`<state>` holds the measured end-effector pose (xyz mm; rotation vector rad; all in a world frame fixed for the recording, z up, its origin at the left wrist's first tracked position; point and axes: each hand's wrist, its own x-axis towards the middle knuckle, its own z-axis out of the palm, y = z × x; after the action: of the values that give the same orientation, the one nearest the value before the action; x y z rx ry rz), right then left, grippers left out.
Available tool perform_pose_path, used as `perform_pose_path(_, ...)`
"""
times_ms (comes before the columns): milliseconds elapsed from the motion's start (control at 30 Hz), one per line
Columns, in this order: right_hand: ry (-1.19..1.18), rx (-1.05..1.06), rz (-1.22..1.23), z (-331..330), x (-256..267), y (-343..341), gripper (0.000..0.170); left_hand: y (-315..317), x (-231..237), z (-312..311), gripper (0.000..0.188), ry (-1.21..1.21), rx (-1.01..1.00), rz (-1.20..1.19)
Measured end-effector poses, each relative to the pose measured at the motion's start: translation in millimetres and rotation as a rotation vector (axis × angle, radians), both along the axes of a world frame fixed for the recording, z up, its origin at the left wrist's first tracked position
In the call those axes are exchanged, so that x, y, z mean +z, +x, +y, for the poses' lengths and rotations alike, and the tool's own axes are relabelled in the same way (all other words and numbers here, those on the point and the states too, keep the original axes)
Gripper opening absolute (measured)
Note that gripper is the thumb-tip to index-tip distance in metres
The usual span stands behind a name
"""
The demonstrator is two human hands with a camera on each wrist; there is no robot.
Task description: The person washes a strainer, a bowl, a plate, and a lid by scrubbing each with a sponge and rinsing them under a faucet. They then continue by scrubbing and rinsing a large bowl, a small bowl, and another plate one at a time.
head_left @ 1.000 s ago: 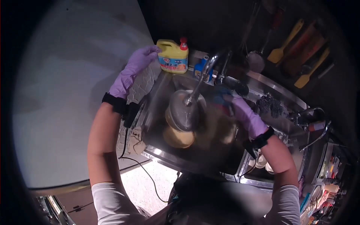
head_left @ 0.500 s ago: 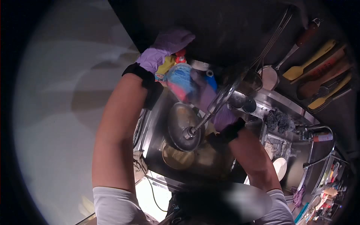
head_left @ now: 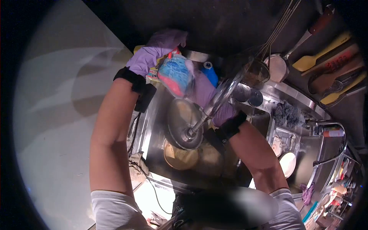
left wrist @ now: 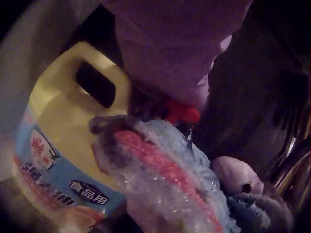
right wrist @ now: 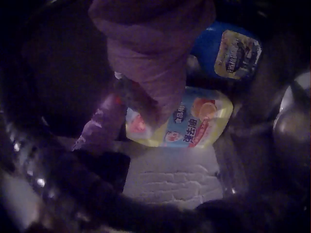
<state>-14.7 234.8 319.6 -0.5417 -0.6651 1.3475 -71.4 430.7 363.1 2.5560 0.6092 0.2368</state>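
Note:
My left hand (head_left: 157, 48), in a purple glove, rests over the red pump top (left wrist: 184, 112) of a yellow detergent jug (left wrist: 63, 121), fingers extended. Just below the pump's spout, my gloved right hand (head_left: 203, 88) grips a wet blue and pink sponge (head_left: 174, 74). The right thumb (left wrist: 238, 174) shows at the sponge's edge in the left wrist view. Both the left hand and the sponge cover part of the jug in the head view. A blue bottle (head_left: 209, 73) stands behind the right hand.
A curved metal faucet (head_left: 226, 92) arches over the sink in front of the right forearm. Below it lie a round metal vessel (head_left: 184, 119) and a yellowish bowl (head_left: 180, 155). Utensils, including a yellow spatula (head_left: 304, 63), hang at right. A second basin holds a white dish (head_left: 287, 165).
My left hand has moved from beside the jug's handle to over its pump. The right hand has brought the sponge from the sink's right side up to the spout.

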Motion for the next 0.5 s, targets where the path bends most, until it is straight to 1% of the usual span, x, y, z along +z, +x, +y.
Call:
perform_pose_path(33,-0.013,0.037,0.056,1,-4,1,0.048,-1,-1,-1,0.049,-0.037,0.02,0.019)
perform_pose_path(67,-0.029,0.073,0.113,3,-8,1,0.049,-2,-1,-1,0.049,-0.001,0.02,0.025)
perform_pose_path(133,-0.205,0.255,0.427,11,-8,5,0.054,0,3,-3,0.049,0.074,0.016,0.038)
perform_pose_path(233,-0.258,0.178,0.377,6,-2,2,0.043,-2,11,-16,0.046,0.168,0.07,0.085)
perform_pose_path(333,0.062,0.637,0.614,43,-55,14,0.046,-1,16,-20,0.044,0.189,0.142,0.135)
perform_pose_path(400,-0.127,0.366,0.373,15,-17,6,0.051,-2,15,-14,0.045,0.448,0.055,0.15)
perform_pose_path(433,-0.215,0.226,0.247,5,-2,4,0.054,0,22,-16,0.046,0.58,0.012,0.151)
perform_pose_path(500,-0.186,0.203,0.217,7,-2,3,0.057,4,36,-20,0.047,0.365,0.082,0.123)
